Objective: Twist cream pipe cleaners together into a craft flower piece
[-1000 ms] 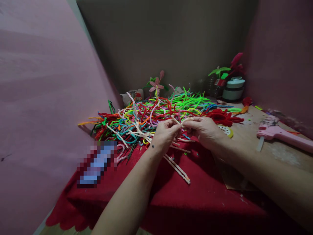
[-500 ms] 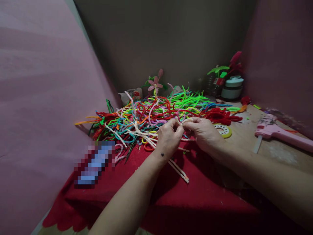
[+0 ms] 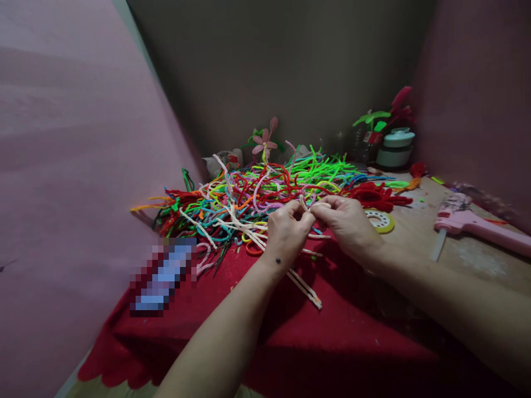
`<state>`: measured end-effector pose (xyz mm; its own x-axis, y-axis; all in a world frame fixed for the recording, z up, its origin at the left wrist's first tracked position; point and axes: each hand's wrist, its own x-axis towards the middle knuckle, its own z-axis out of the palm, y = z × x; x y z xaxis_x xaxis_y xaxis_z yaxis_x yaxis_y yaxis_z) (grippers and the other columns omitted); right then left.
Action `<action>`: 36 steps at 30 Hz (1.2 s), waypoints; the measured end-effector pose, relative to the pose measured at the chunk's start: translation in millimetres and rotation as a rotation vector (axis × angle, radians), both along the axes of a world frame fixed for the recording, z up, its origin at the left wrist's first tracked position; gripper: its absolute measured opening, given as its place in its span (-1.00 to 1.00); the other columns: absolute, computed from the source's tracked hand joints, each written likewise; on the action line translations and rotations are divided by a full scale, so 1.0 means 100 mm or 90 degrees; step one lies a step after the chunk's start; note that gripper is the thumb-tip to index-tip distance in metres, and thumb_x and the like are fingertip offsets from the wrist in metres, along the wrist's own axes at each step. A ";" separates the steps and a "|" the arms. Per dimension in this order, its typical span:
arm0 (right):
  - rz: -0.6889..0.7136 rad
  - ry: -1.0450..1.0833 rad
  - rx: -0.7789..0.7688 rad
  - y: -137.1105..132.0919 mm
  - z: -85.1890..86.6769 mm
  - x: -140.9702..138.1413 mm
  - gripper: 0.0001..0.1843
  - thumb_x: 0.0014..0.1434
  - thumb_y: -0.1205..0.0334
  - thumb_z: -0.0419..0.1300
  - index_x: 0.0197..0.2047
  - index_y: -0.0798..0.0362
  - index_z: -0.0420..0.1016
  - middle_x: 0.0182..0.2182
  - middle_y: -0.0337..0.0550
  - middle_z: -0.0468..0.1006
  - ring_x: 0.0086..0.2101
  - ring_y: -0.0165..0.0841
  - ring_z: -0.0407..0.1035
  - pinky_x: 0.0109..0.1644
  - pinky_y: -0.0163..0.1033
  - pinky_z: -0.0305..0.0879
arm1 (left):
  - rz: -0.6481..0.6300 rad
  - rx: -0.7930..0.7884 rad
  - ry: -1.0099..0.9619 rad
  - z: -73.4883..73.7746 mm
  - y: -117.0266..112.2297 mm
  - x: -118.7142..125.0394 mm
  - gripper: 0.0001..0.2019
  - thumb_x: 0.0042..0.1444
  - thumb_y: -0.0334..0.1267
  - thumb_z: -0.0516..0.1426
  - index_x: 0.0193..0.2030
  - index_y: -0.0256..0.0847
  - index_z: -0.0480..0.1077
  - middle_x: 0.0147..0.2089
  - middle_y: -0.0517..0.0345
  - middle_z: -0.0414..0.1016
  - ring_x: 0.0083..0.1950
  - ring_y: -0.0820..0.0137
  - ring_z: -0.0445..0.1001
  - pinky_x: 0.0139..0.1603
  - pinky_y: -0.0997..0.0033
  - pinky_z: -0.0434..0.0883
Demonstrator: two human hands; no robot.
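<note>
Since the earlier frames: the two hands have closed toward each other, and the stretch of stem showing between them is shorter. The loose tails on the cloth lie about as before.

Fingers: both sets are curled in, thumb pressed against forefinger. The left hand (image 3: 288, 232) and right hand (image 3: 350, 224) each pinch the cream pipe cleaner (image 3: 309, 205) at its upper bend, fingertips almost touching. Remaining fingers are tucked under; no open gap shows.

Judgement: pinches set this close probably keep the short bent section stiff and under control, with wrists raised off the surface to leave the tails free.

Stem position: held just above the near edge of the pipe cleaner pile (image 3: 249, 190). Its cream tails (image 3: 307, 290) run down and toward the person, ending on the red felt cloth (image 3: 332, 337).

Outward: red pipe cleaner shapes (image 3: 373, 196) and a tape roll (image 3: 379, 220) just beyond the right hand. Pink glue gun (image 3: 477, 224) well apart at right. Pink pipe cleaner flower (image 3: 264, 142) and a lidded jar (image 3: 396, 149) at the back.
</note>
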<state>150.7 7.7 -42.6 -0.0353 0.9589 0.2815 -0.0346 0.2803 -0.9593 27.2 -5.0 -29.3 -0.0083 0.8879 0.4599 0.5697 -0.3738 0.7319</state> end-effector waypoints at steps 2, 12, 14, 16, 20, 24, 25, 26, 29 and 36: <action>-0.022 -0.004 0.010 -0.01 -0.02 -0.01 -0.91 -0.06 0.30 0.12 -0.56 0.10 0.38 -0.64 -0.29 0.33 -0.57 -0.48 0.17 -0.49 -0.33 0.07 | 0.018 -0.003 -0.047 -0.01 0.00 0.04 -0.85 -0.11 -0.30 0.06 -0.64 -0.25 0.22 -0.64 0.32 0.15 -0.56 0.57 0.11 -0.51 0.54 0.06; 0.065 0.143 -0.097 0.06 0.02 -0.02 -0.82 -0.08 0.21 0.18 -0.63 0.11 0.39 -0.65 -0.24 0.37 -0.61 -0.48 0.18 -0.54 -0.34 0.09 | -0.132 -0.218 -0.329 0.02 0.05 -0.02 -0.86 -0.15 -0.30 0.09 -0.62 -0.27 0.25 -0.72 0.34 0.17 -0.72 0.61 0.09 -0.69 0.58 0.04; 0.078 0.171 -0.110 0.08 0.03 -0.01 -0.78 -0.07 0.14 0.20 -0.60 0.10 0.42 -0.63 -0.22 0.39 -0.61 -0.47 0.19 -0.54 -0.33 0.11 | -0.141 -0.221 -0.321 0.03 0.07 -0.05 -0.86 -0.14 -0.30 0.10 -0.62 -0.28 0.27 -0.72 0.33 0.17 -0.71 0.62 0.10 -0.69 0.59 0.06; 0.084 0.189 -0.114 0.09 0.03 0.00 -0.75 -0.08 0.09 0.23 -0.60 0.10 0.43 -0.64 -0.22 0.39 -0.63 -0.48 0.18 -0.56 -0.33 0.10 | -0.150 -0.234 -0.314 0.04 0.08 -0.08 -0.86 -0.13 -0.29 0.11 -0.60 -0.29 0.29 -0.71 0.32 0.20 -0.70 0.61 0.14 -0.67 0.59 0.11; 0.067 0.152 -0.070 0.13 0.00 0.01 -0.67 -0.06 0.03 0.24 -0.63 0.12 0.41 -0.70 -0.25 0.35 -0.67 -0.52 0.14 -0.60 -0.35 0.03 | -0.185 -0.266 -0.276 0.05 0.08 -0.09 -0.87 -0.14 -0.29 0.13 -0.58 -0.30 0.30 -0.68 0.27 0.27 -0.67 0.58 0.22 -0.63 0.57 0.18; 0.028 0.091 -0.033 0.13 0.02 0.03 -0.63 -0.03 -0.02 0.21 -0.62 0.12 0.40 -0.74 -0.27 0.31 -0.69 -0.53 0.12 -0.63 -0.36 -0.02 | -0.190 -0.302 -0.266 0.05 0.06 -0.08 -0.89 -0.16 -0.31 0.14 -0.58 -0.29 0.30 -0.69 0.28 0.27 -0.69 0.58 0.21 -0.65 0.56 0.18; 0.028 0.084 -0.034 0.12 0.03 0.03 -0.62 -0.03 -0.03 0.21 -0.62 0.13 0.40 -0.74 -0.28 0.30 -0.69 -0.54 0.11 -0.63 -0.36 -0.02 | -0.183 -0.298 -0.274 0.05 0.06 -0.08 -0.88 -0.16 -0.30 0.14 -0.58 -0.29 0.30 -0.70 0.28 0.27 -0.70 0.58 0.20 -0.65 0.56 0.18; 0.035 0.085 -0.035 0.11 0.04 0.03 -0.63 -0.03 -0.03 0.21 -0.60 0.13 0.40 -0.72 -0.28 0.32 -0.69 -0.54 0.12 -0.63 -0.37 -0.01 | -0.173 -0.285 -0.285 0.05 0.06 -0.08 -0.87 -0.16 -0.29 0.15 -0.58 -0.29 0.29 -0.70 0.29 0.26 -0.70 0.58 0.20 -0.66 0.56 0.17; 0.095 0.140 -0.053 0.09 0.06 0.03 -0.73 -0.10 0.07 0.29 -0.51 0.13 0.45 -0.61 -0.26 0.41 -0.64 -0.54 0.19 -0.57 -0.37 0.11 | -0.145 -0.229 -0.327 0.04 0.08 -0.08 -0.86 -0.16 -0.28 0.14 -0.60 -0.29 0.29 -0.70 0.29 0.26 -0.69 0.58 0.20 -0.65 0.56 0.16; 0.165 0.248 -0.145 0.11 0.00 -0.01 -0.81 -0.27 0.28 0.36 -0.56 0.12 0.43 -0.59 -0.23 0.44 -0.57 -0.47 0.30 -0.49 -0.32 0.21 | -0.146 -0.214 -0.354 0.02 0.09 -0.08 -0.91 -0.14 -0.31 0.12 -0.56 -0.28 0.30 -0.70 0.30 0.26 -0.69 0.60 0.20 -0.63 0.58 0.17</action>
